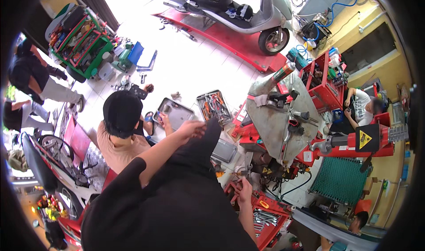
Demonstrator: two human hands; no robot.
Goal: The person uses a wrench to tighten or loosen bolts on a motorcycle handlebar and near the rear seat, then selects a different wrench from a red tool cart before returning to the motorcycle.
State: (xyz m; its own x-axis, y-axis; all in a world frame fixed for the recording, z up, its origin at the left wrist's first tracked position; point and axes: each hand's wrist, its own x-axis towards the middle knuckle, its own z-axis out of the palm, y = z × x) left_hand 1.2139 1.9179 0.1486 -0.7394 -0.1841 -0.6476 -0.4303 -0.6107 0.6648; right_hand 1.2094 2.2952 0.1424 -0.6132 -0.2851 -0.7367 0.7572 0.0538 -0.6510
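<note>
My left hand (191, 131) reaches out over my dark-clad knee (211, 138), its fingers loosely bent and slightly apart, with nothing visible in them. My right hand (242, 191) is low beside the red tool cabinet (283, 215), fingers curled together; what they hold, if anything, is too small to make out. Just beyond its fingertips are small metal parts (239, 167) near the base of a work stand. An open drawer of wrenches (265, 219) lies to the right of that forearm. Ahead of my left hand are a grey metal tray (180, 116) and a tray of hand tools (214, 106).
A person in a dark cap (121, 113) crouches at my left, one hand near the grey tray. A metal-topped work stand (283, 131) with a spray can (283, 73) is at front right. Beyond stands a scooter (248, 16) on a red lift (221, 45); a green tool cart (84, 47) is far left.
</note>
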